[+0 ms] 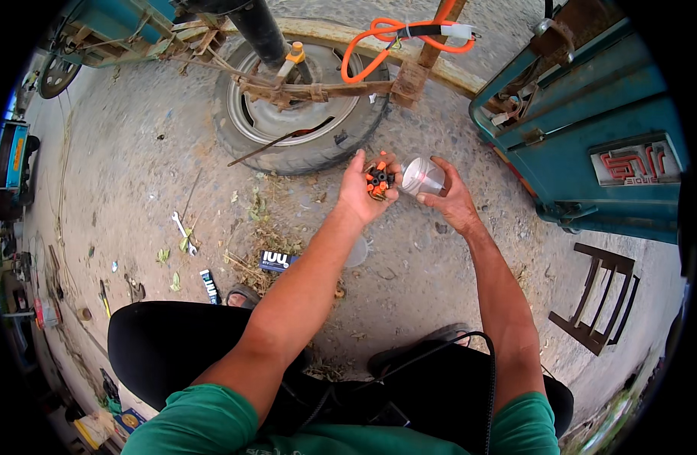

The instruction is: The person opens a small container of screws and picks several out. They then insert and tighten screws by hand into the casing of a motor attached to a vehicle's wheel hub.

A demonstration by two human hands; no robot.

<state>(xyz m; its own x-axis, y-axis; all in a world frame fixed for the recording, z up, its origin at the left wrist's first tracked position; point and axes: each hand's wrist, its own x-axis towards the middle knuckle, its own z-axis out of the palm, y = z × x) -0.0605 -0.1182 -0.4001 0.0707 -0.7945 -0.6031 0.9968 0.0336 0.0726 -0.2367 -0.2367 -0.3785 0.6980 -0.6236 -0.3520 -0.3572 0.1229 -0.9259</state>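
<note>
Beside the right grip (456,203), curled around a clear cup (420,174), the left grip (358,196), loosely cupping orange-and-black pieces (379,179), should be level.

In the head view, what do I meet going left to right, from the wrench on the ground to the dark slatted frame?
Wrench, blue-and-white tube, small blue-and-white box, left hand cupping orange and black pieces, clear cup held by the right hand, dark slatted frame.

A wheel (291,120) sits upper centre, a teal panel (572,144) upper right, a wrench (184,232) centre left, a slatted frame (605,258) lower right
</note>
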